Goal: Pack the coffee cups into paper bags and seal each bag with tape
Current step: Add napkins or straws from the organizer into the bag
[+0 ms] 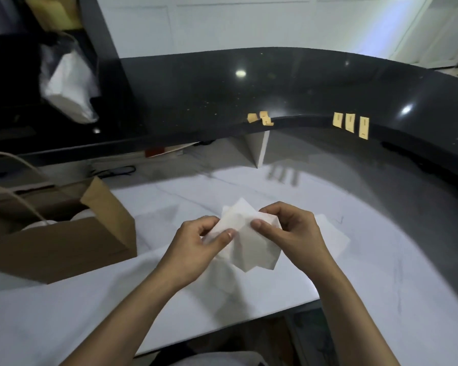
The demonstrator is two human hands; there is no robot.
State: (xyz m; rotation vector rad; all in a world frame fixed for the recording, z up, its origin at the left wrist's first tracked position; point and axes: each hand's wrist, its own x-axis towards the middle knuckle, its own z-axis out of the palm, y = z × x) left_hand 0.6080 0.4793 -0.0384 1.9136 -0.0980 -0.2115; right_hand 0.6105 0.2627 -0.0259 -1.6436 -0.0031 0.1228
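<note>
- I see the left hand (196,241) and right hand (288,231) pinching the white paper sheets (249,249) between thumbs and fingertips.
- The paper bag (64,241), cups (40,224) inside, stands left of the left fingers.
- I'd slide the thumbs apart gently to free one sheet.

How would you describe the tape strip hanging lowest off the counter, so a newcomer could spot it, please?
Find the curved dark counter beyond the white worktop. On its front edge, right side, three tan tape strips hang. Yours is the rightmost strip, the longest and lowest of the three.
</note>
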